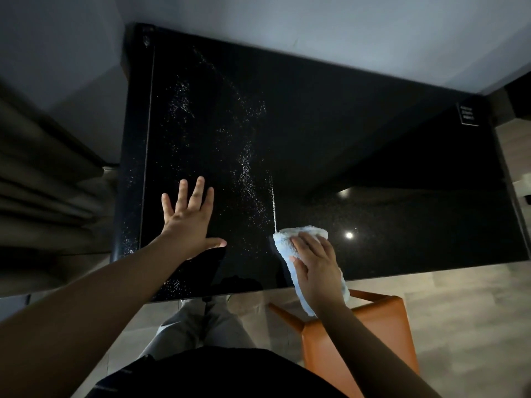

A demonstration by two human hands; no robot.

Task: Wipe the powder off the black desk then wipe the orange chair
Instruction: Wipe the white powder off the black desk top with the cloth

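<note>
Pressing down on a light blue cloth (290, 248), the right hand (314, 268) lay near the front edge of the black desk (373, 156). Its fingers were laid flat over the folded fabric, thumb along the cloth's left side, so the hand held the cloth against the surface rather than gripping it in a fist. The cloth's tail ran back under the wrist and hung past the desk edge, over the orange chair (373, 334).

A thin, straight ridge of white powder (273, 205) ran away from the cloth's far left corner, touching it. Beyond that line, to the left of the right hand, loose powder specks were scattered in bands across the desk's left half, reaching toward the far left corner. To the right of the right hand the desk looked dark and glossy, with a bright light reflection (349, 234) just beside the cloth.

The left hand (191, 222) was spread wide, fingers splayed and thumb stuck out toward the right hand, holding nothing. Whether its palm rested on the desk or hung just above could not be told. More specks lay on the near edge below its forearm.

The orange chair stood below the right wrist, partly tucked at the desk's front edge on a pale wood-look floor (459, 297). A small dark sign (467, 114) sat at the far right corner, well apart from both hands.
</note>
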